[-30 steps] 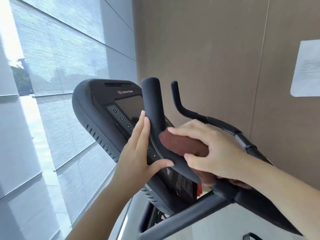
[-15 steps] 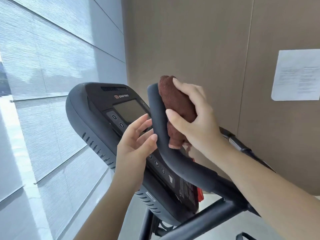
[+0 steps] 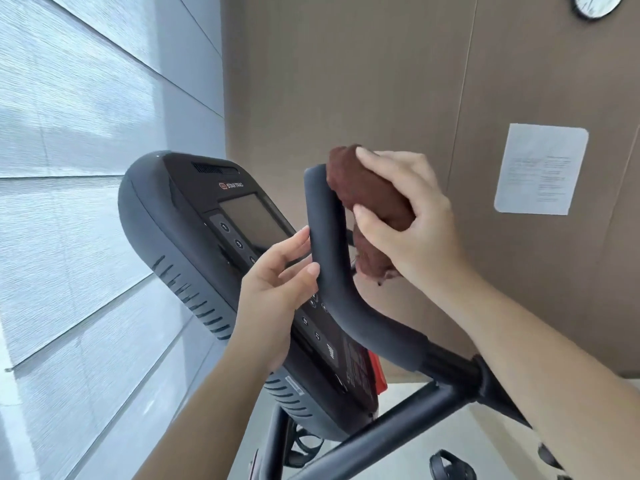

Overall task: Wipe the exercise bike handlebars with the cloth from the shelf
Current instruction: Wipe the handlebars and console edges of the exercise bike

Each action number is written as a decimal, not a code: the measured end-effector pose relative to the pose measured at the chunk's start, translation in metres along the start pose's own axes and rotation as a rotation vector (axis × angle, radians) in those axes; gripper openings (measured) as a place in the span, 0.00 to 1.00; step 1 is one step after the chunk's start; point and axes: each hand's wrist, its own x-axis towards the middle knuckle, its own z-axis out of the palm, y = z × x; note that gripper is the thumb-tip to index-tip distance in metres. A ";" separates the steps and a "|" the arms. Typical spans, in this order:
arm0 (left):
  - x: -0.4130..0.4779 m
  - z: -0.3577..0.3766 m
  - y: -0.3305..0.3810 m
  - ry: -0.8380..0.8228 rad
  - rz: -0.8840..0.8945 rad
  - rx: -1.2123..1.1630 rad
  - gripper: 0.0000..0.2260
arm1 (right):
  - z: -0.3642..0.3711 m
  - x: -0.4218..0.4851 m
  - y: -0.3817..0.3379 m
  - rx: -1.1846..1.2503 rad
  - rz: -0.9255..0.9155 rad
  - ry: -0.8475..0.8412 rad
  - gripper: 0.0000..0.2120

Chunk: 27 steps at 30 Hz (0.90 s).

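Observation:
The black padded handlebar (image 3: 330, 258) of the exercise bike curves upward at the centre of the view. A dark brown cloth (image 3: 370, 199) is bunched against the right side of its upright tip. My right hand (image 3: 412, 223) grips the cloth and presses it to the bar. My left hand (image 3: 277, 282) holds the bar from the left, just below the cloth, with the thumb across its front and the fingers behind. The second handlebar is hidden behind my right hand.
The bike's black console (image 3: 221, 258) with screen and buttons sits left of the bar. A brown panelled wall (image 3: 381, 81) with a taped paper notice (image 3: 540, 169) and a clock (image 3: 597, 3) is behind. Window blinds (image 3: 69, 168) fill the left. A pedal (image 3: 450, 465) shows below.
My right hand has slid the cloth up the handlebar from the lower bend to the upright tip. My left hand shifted up slightly and stays on the bar.

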 end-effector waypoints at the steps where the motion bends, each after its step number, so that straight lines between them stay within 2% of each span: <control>1: 0.000 -0.002 -0.001 -0.020 -0.017 -0.023 0.17 | 0.008 0.003 -0.002 -0.035 -0.019 0.003 0.23; 5: 0.001 -0.009 -0.005 -0.092 -0.054 -0.109 0.17 | 0.011 -0.013 -0.004 -0.115 -0.034 -0.071 0.24; 12: -0.002 -0.015 -0.009 -0.184 -0.102 -0.190 0.19 | -0.021 -0.062 -0.019 -0.322 0.054 -0.435 0.23; 15: -0.002 -0.022 -0.008 -0.247 -0.126 -0.202 0.17 | -0.018 -0.057 -0.030 -0.348 0.057 -0.343 0.22; 18: -0.003 -0.036 -0.007 -0.255 -0.113 -0.105 0.16 | -0.002 -0.040 -0.039 -0.430 -0.043 -0.126 0.22; 20: -0.004 -0.042 -0.008 -0.255 -0.089 -0.070 0.16 | 0.013 -0.025 -0.042 -0.520 -0.114 -0.050 0.22; 24: -0.006 -0.049 -0.007 -0.220 0.034 0.055 0.14 | 0.038 -0.018 -0.043 -0.755 -0.150 -0.100 0.22; 27: -0.008 -0.054 -0.006 -0.191 0.268 0.351 0.15 | 0.032 -0.036 -0.043 -0.772 -0.166 -0.185 0.22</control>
